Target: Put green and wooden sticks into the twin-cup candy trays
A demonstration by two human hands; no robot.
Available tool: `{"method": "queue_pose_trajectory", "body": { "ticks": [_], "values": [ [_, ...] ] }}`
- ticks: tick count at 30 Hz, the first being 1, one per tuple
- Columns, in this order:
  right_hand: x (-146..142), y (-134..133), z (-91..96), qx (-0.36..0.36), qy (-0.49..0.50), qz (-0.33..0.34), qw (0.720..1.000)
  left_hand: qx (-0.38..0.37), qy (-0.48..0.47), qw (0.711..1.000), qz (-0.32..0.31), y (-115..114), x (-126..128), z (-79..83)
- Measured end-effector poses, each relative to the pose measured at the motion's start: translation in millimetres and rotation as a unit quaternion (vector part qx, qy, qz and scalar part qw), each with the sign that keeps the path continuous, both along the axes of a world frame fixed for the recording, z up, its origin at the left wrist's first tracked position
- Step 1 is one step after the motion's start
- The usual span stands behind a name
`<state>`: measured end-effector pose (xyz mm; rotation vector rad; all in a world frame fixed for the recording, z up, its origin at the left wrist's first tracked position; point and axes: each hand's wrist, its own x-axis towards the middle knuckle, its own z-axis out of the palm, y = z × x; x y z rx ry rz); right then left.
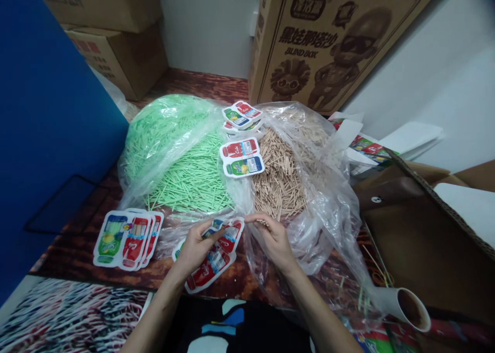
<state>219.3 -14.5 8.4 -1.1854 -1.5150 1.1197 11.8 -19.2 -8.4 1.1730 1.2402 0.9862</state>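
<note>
My left hand (200, 247) grips a jar-shaped packet (232, 233) with red cola and green prints, thumb across its front. Under it lies another red and green packet (212, 271). Close to the packet's right edge is my right hand (274, 238), fingers curled together; whatever they may hold is hidden. Beyond my hands, a clear bag (193, 175) spills thin green sticks, and a second clear bag (280, 180) holds short brown sticks. Packets (242, 157) rest between the two bags. At the left is an overlapping stack of filled packets (126, 239).
A large cardboard box (328, 43) stands at the back right, more boxes (119, 59) at the back left. An open carton (425, 239) and a tilted paper cup (406, 309) are at the right. A blue panel (50, 110) borders the left side.
</note>
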Motion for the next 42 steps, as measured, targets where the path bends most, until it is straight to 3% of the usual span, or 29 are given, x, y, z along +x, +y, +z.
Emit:
{"method": "queue_pose_trajectory", "body": {
  "ticks": [4, 7, 9, 14, 21, 25, 29, 35, 38, 40, 42],
  "values": [
    [10, 4, 0.3, -0.048, 0.045, -0.025, 0.998, -0.006, 0.004, 1.0, -0.007, -1, -1, -4.0],
    [34, 17, -7.5, -0.14, 0.16, -0.125, 0.969, -0.016, 0.006, 1.0, 0.0, -1, -2, -4.4],
    [53, 28, -14.3, -0.175, 0.179, -0.181, 0.951, -0.02, 0.004, 1.0, 0.003, -1, -1, -3.3],
    [68, 51, -26.0, -0.184, -0.064, -0.15, 0.969, -0.003, 0.01, 1.0, -0.012, -1, 4, -1.3],
    [30, 77, -33.9, -0.126, -0.251, -0.166, 0.945, 0.016, 0.052, 0.997, -0.049, -3, 7, -0.8],
    [10, 83, -37.8, -0.121, -0.324, -0.184, 0.92, 0.027, 0.067, 0.997, -0.041, -4, 7, 1.0],
    [6, 87, -39.1, -0.122, -0.324, -0.185, 0.92, 0.031, 0.068, 0.996, -0.043, -4, 8, 2.6],
    [28, 86, -23.9, -0.132, -0.193, -0.165, 0.958, 0.044, 0.067, 0.996, -0.03, -4, 8, 4.7],
    [33, 75, -6.5, -0.172, -0.014, -0.1, 0.98, 0.048, 0.058, 0.997, -0.033, -3, 10, 2.6],
    [29, 66, 7.3, -0.229, 0.192, -0.022, 0.954, 0.046, 0.058, 0.996, -0.04, -3, 12, 1.3],
    [23, 59, 19.8, -0.277, 0.353, 0.053, 0.892, 0.043, 0.065, 0.996, -0.048, -3, 15, 1.4]
  ]
}}
